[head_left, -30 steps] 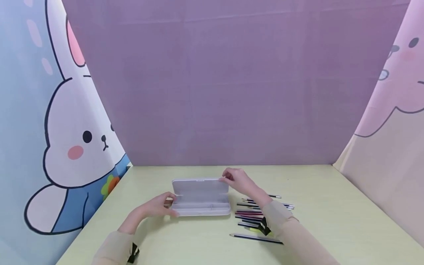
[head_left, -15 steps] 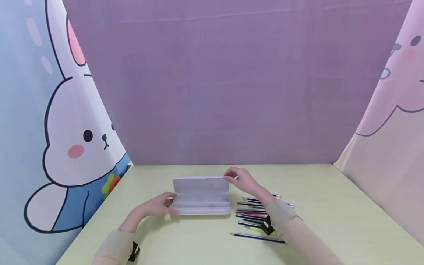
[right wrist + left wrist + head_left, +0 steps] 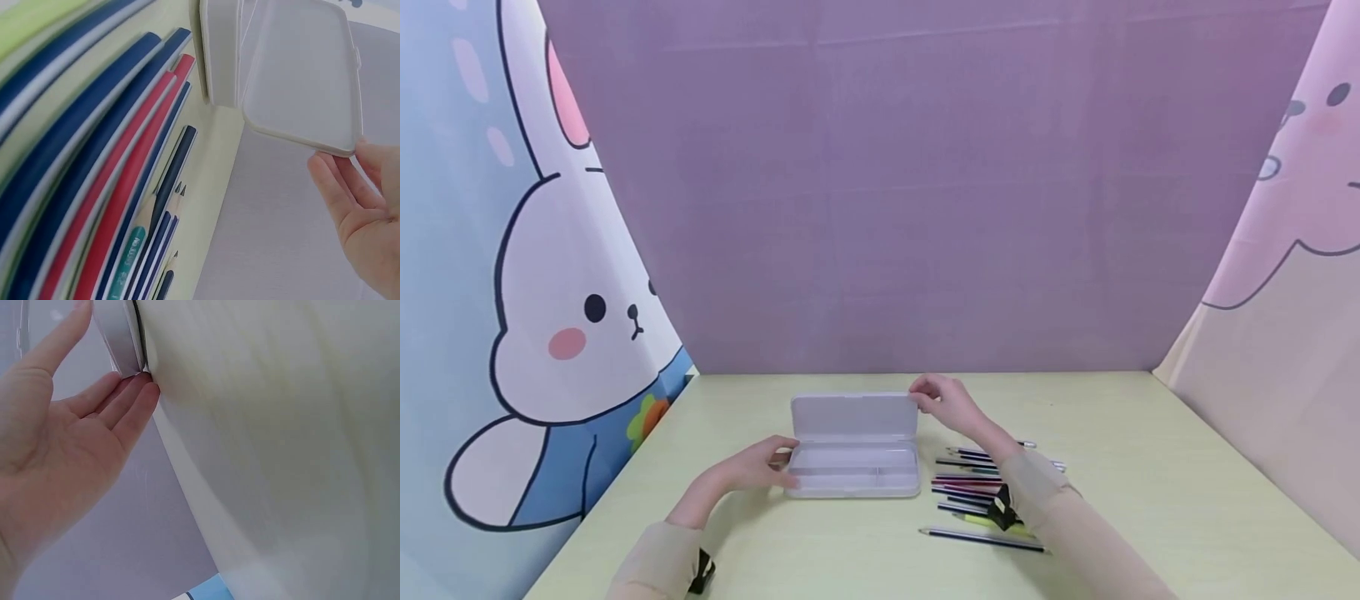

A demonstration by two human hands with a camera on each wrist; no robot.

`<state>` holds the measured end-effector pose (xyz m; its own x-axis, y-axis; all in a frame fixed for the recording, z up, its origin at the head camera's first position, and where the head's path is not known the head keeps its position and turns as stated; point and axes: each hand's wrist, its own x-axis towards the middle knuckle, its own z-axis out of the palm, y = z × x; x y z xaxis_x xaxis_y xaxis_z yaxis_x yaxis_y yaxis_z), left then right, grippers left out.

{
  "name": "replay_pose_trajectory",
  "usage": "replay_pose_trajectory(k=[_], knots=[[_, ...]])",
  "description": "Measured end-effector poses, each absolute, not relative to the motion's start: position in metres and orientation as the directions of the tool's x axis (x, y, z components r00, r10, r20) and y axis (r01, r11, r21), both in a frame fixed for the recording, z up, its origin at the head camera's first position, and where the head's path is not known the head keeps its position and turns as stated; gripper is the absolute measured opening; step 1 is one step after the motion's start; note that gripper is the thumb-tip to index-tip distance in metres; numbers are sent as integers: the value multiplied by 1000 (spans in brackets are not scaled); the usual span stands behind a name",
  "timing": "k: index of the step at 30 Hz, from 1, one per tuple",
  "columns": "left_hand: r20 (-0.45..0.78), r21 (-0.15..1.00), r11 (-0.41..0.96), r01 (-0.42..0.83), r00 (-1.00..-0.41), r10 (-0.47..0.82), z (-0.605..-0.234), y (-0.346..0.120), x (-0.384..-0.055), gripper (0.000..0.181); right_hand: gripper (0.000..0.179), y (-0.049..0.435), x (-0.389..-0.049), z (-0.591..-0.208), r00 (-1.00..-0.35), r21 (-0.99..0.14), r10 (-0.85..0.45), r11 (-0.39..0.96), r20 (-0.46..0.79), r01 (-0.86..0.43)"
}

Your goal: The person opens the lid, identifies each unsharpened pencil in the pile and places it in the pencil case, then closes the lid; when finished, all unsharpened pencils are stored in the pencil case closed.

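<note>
A white plastic pencil case (image 3: pixel 835 482) stands on the table with its lid (image 3: pixel 854 415) raised at the back. Bare compartments and a divider show inside. My left hand (image 3: pixel 756 467) holds the case's left end, thumb at the front corner and fingers toward the back. In the left wrist view, its fingertips (image 3: pixel 147 387) meet the end wall. My right hand (image 3: pixel 947 404) pinches the upper right corner of the lid. The right wrist view shows the thumb and fingers of that hand (image 3: pixel 369 219) at the lid's corner.
Several pencils (image 3: pixel 970 490), mostly dark striped with some red, lie right of the case under my right forearm. A yellow one (image 3: pixel 973 518) lies among them, and one striped pencil (image 3: pixel 981 540) lies nearer me. A purple cloth (image 3: pixel 880 208) hangs behind the table (image 3: pixel 820 550).
The lid's top edge has risen a little in the head view, with my right hand on it. The case's near edge sits lower and more of its inside shows. My left hand barely moves.
</note>
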<state>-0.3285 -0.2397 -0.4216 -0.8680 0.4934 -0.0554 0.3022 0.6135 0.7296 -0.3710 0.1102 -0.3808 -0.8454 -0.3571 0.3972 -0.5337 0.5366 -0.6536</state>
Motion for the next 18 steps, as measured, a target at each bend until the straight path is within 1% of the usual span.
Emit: replay_pose_trajectory(k=[5,9,13,18], knots=[[-50,729,612,307,-868,495,-422,-238,-329,74,9,108,-377,-381,-850,-676,-312,515,425,-527],[-46,730,610,307,-869,493,-421,-237,-329,74,10,107,-380,-382,-854,-658,-268,549,445,-515],[-44,728,611,311,-868,495,-421,-236,-329,74,19,110,-382,-385,-858,-613,-266,609,440,-503],[-42,726,611,316,-866,498,-421,-236,-329,73,33,114,-383,-392,-872,-569,-339,662,353,-488]])
